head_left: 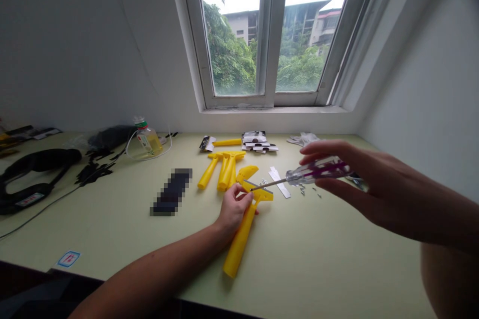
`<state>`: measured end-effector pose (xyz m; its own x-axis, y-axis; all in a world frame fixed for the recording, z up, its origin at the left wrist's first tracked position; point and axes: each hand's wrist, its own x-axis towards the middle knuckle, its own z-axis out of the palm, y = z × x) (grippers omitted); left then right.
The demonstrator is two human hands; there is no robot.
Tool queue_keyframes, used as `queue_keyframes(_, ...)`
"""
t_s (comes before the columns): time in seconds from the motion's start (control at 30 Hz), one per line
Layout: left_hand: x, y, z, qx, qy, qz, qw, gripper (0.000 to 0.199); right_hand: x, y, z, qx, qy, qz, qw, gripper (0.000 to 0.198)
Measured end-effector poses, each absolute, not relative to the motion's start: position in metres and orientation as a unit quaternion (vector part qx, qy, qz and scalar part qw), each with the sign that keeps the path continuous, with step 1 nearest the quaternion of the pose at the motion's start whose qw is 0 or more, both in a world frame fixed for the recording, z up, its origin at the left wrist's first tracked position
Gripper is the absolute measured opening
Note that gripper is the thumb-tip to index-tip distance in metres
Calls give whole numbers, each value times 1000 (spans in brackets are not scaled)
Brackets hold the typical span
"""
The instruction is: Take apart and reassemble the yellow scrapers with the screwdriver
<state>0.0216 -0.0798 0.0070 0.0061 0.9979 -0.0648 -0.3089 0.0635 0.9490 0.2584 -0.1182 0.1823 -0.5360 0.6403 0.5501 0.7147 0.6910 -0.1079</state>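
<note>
My left hand (235, 205) pinches the head of a yellow scraper (241, 241), whose handle points down toward the table's front edge. A metal blade strip lies along the scraper's head. In my right hand (359, 184) is a screwdriver (318, 171) with a clear and purple handle, its fingers closed around it. The shaft's tip meets the scraper head beside my left fingertips; a screw there is too small to make out. Just beyond lie a loose yellow head piece (247, 174), small nuts (264, 182), scattered screws (303, 190) and white strips (279, 182).
More yellow scrapers (225, 169) lie behind my left hand, with packaged pieces (258, 141) and a white glove (304, 139) near the wall. A pixelated dark object (172, 192), a bottle of yellow liquid (148, 138) and a black headset (35, 179) are to the left.
</note>
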Motion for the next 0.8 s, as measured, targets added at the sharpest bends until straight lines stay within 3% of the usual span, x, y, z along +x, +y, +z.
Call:
queue_keyframes(0.13, 22, -80, 6, 403, 425, 556, 590, 43, 256, -118, 184, -431, -839, -133, 303, 40)
queue_keyframes(0.27, 21, -79, 3, 397, 429, 563, 585, 41, 257, -116, 186, -388, -880, -43, 271, 46)
queue_keyframes(0.4, 20, -78, 3, 406, 420, 569, 578, 41, 259, -113, 185, -437, -843, -84, 302, 35)
queue_keyframes(0.57, 19, -78, 5, 403, 427, 570, 574, 41, 255, -110, 181, -382, -870, 73, 303, 41)
queue_keyframes(0.7, 20, -79, 6, 407, 420, 568, 579, 43, 247, -109, 181, -422, -815, 48, 394, 29)
queue_keyframes(0.8, 20, -79, 6, 402, 428, 567, 577, 41, 246, -109, 182, -368, -851, 86, 365, 26)
